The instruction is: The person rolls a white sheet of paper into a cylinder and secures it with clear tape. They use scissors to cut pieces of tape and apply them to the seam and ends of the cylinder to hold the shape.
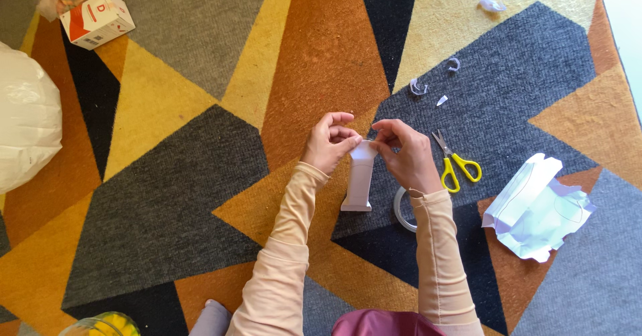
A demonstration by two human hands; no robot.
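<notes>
Two hands, the left hand (329, 142) and the right hand (404, 154), meet over one white paper tube (360, 179) on one patterned carpet (200, 175). Nearby lie one pair of yellow-handled scissors (455, 163), one roll of clear tape (403, 210) and one crumpled sheet of cut paper (538, 209). Four small paper scraps (418, 86), one small cardboard box (97, 19) and one white plastic bag (27, 115) complete the count.
</notes>
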